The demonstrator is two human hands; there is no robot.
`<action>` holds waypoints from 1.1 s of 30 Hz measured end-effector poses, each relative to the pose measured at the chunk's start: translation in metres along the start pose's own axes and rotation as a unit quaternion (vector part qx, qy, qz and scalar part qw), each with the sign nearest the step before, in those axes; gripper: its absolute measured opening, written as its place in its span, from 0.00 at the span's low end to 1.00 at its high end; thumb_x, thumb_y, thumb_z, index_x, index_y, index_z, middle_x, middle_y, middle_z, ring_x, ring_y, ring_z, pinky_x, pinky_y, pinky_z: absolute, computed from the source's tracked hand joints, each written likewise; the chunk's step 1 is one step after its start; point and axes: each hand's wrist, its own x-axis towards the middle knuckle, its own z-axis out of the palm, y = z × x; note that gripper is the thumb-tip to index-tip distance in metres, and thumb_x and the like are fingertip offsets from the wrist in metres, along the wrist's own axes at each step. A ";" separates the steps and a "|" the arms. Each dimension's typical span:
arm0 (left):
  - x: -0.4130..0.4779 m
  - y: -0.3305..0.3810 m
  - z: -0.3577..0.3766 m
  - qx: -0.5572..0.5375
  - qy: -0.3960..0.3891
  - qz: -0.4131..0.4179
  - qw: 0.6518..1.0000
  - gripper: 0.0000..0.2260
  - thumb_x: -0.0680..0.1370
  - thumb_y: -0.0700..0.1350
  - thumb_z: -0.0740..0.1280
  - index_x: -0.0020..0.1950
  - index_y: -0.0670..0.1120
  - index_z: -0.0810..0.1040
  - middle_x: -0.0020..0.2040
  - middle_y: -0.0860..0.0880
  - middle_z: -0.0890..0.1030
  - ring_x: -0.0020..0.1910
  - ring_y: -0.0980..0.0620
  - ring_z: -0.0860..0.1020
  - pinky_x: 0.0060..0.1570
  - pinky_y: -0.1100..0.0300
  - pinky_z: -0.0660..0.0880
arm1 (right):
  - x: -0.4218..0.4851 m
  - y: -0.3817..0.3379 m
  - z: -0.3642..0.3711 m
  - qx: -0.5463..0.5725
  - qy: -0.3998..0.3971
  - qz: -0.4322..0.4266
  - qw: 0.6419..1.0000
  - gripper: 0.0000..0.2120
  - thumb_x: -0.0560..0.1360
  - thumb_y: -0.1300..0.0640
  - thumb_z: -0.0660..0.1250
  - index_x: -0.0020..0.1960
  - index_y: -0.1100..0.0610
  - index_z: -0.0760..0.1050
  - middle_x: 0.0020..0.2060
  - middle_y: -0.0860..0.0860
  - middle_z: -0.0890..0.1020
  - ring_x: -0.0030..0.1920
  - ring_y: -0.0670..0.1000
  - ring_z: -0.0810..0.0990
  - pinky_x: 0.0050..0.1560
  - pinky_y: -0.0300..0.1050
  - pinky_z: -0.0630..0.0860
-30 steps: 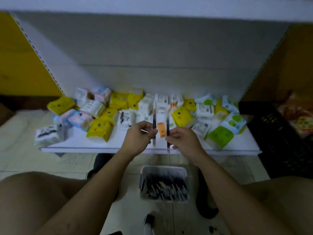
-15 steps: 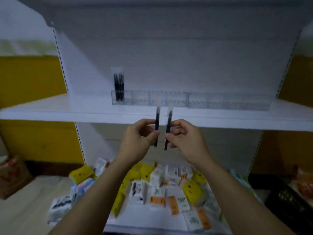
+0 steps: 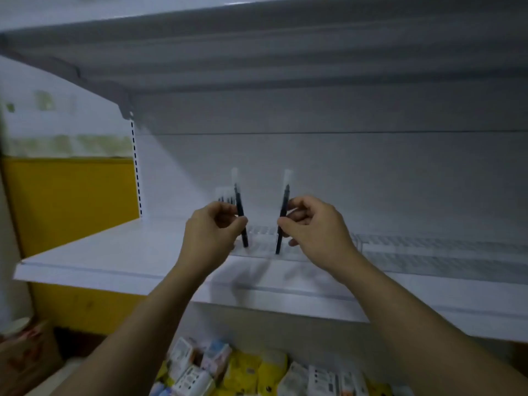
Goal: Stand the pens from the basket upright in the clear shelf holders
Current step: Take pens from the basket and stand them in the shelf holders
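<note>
My left hand [image 3: 213, 234] pinches a dark pen with a clear cap [image 3: 239, 205], held nearly upright. My right hand [image 3: 315, 228] pinches a second dark pen [image 3: 283, 212], also nearly upright. Both pens hang with their lower tips in front of the row of clear holders [image 3: 428, 247] on the white shelf [image 3: 114, 258]. Behind my left hand stand a few pens [image 3: 225, 197] in the leftmost holder, mostly hidden by the hand. The basket is out of view.
Another white shelf [image 3: 257, 32] overhangs above. Below lie many small yellow and white packets [image 3: 257, 372] on a lower shelf. A yellow wall panel [image 3: 71, 201] is at the left, a cardboard box [image 3: 25, 355] at the bottom left.
Both hands rose from the basket level up to the holder shelf, each carrying a pen. The pens have moved apart and closer to the holders; my view tilted upward.
</note>
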 end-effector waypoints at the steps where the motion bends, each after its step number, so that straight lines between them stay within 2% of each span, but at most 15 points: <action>1: 0.010 -0.002 0.000 0.017 0.008 0.003 1.000 0.06 0.75 0.45 0.72 0.50 0.48 0.80 0.40 0.52 0.83 0.39 0.54 0.81 0.40 0.57 0.81 | 0.012 0.002 0.002 0.003 0.002 -0.003 1.000 0.08 0.73 0.59 0.72 0.49 0.50 0.76 0.36 0.50 0.83 0.37 0.50 0.83 0.42 0.51 0.82; 3: 0.029 -0.005 0.003 0.054 0.021 0.017 0.998 0.06 0.74 0.44 0.72 0.50 0.48 0.80 0.40 0.54 0.82 0.39 0.57 0.81 0.42 0.58 0.81 | 0.035 0.006 0.006 -0.003 0.008 -0.010 1.000 0.11 0.73 0.60 0.72 0.46 0.46 0.74 0.36 0.50 0.84 0.38 0.50 0.83 0.44 0.53 0.82; 5: 0.046 -0.008 0.008 0.089 0.031 0.041 0.995 0.07 0.74 0.44 0.72 0.51 0.48 0.80 0.40 0.56 0.81 0.39 0.59 0.80 0.41 0.61 0.80 | 0.058 0.012 0.010 -0.018 0.009 -0.016 1.000 0.10 0.72 0.60 0.72 0.43 0.46 0.74 0.35 0.51 0.84 0.39 0.51 0.84 0.45 0.55 0.81; 7: 0.061 -0.009 0.014 0.117 0.035 0.064 0.990 0.07 0.75 0.44 0.71 0.52 0.49 0.79 0.40 0.58 0.80 0.37 0.61 0.80 0.36 0.67 0.77 | 0.078 0.019 0.017 -0.023 0.001 -0.016 1.000 0.06 0.72 0.59 0.72 0.45 0.50 0.76 0.35 0.51 0.84 0.39 0.51 0.84 0.46 0.56 0.81; 9: 0.073 -0.009 0.023 0.119 0.027 0.067 0.990 0.08 0.75 0.44 0.71 0.52 0.51 0.77 0.40 0.58 0.80 0.32 0.58 0.81 0.31 0.68 0.76 | 0.095 0.025 0.026 -0.029 -0.009 -0.013 0.999 0.04 0.73 0.59 0.71 0.47 0.54 0.77 0.35 0.51 0.84 0.38 0.51 0.84 0.45 0.55 0.82; 11: 0.083 -0.011 0.032 0.123 0.011 0.065 0.990 0.08 0.76 0.43 0.71 0.53 0.51 0.77 0.39 0.57 0.79 0.28 0.57 0.80 0.24 0.70 0.74 | 0.107 0.030 0.035 -0.038 -0.018 -0.007 0.999 0.03 0.74 0.59 0.71 0.46 0.55 0.77 0.35 0.51 0.84 0.38 0.50 0.84 0.45 0.54 0.82; 13: 0.089 -0.017 0.040 0.165 0.003 0.070 0.984 0.07 0.76 0.42 0.70 0.52 0.49 0.77 0.40 0.55 0.79 0.29 0.56 0.78 0.22 0.73 0.70 | 0.116 0.036 0.043 -0.055 -0.027 0.001 0.998 0.03 0.73 0.59 0.71 0.45 0.56 0.77 0.36 0.53 0.84 0.39 0.52 0.84 0.45 0.54 0.82; 15: 0.092 -0.024 0.044 0.222 -0.002 0.074 0.972 0.06 0.75 0.42 0.70 0.51 0.48 0.78 0.41 0.53 0.81 0.34 0.58 0.78 0.29 0.71 0.72 | 0.123 0.041 0.051 -0.072 -0.036 0.010 0.997 0.04 0.73 0.58 0.71 0.45 0.56 0.77 0.40 0.54 0.84 0.41 0.54 0.83 0.46 0.53 0.81; 17: 0.097 -0.030 0.044 0.260 -0.021 0.072 0.963 0.05 0.75 0.42 0.70 0.50 0.48 0.78 0.44 0.51 0.83 0.39 0.53 0.79 0.39 0.60 0.78 | 0.128 0.045 0.057 -0.086 -0.041 0.015 0.995 0.04 0.73 0.57 0.71 0.44 0.55 0.77 0.41 0.53 0.83 0.42 0.54 0.83 0.48 0.53 0.81; 19: 0.102 -0.032 0.042 0.284 -0.036 0.068 0.956 0.05 0.74 0.41 0.70 0.49 0.48 0.78 0.43 0.49 0.83 0.41 0.50 0.79 0.43 0.54 0.79 | 0.131 0.049 0.061 -0.096 -0.044 0.016 0.994 0.04 0.73 0.57 0.71 0.44 0.54 0.76 0.40 0.52 0.83 0.42 0.54 0.83 0.48 0.53 0.81; 25: 0.116 -0.024 0.039 0.312 -0.069 0.081 0.944 0.14 0.72 0.40 0.70 0.54 0.51 0.73 0.37 0.50 0.83 0.38 0.49 0.80 0.40 0.50 0.81 | 0.132 0.054 0.066 -0.128 -0.069 0.001 0.989 0.05 0.73 0.56 0.71 0.43 0.51 0.75 0.41 0.50 0.82 0.42 0.53 0.81 0.47 0.52 0.80; 29: 0.127 -0.014 0.036 0.319 -0.071 0.087 0.941 0.09 0.71 0.40 0.71 0.48 0.50 0.76 0.38 0.52 0.81 0.37 0.51 0.80 0.40 0.51 0.81 | 0.137 0.054 0.063 -0.121 -0.078 0.007 0.990 0.05 0.73 0.55 0.72 0.45 0.52 0.75 0.44 0.52 0.82 0.44 0.54 0.81 0.49 0.52 0.80; 33: 0.128 -0.008 0.037 0.377 -0.139 0.043 0.914 0.05 0.71 0.38 0.71 0.44 0.46 0.78 0.38 0.48 0.80 0.38 0.49 0.79 0.40 0.55 0.81 | 0.140 0.055 0.060 -0.120 -0.099 0.022 0.988 0.05 0.72 0.56 0.72 0.45 0.54 0.77 0.44 0.53 0.83 0.44 0.54 0.82 0.48 0.50 0.80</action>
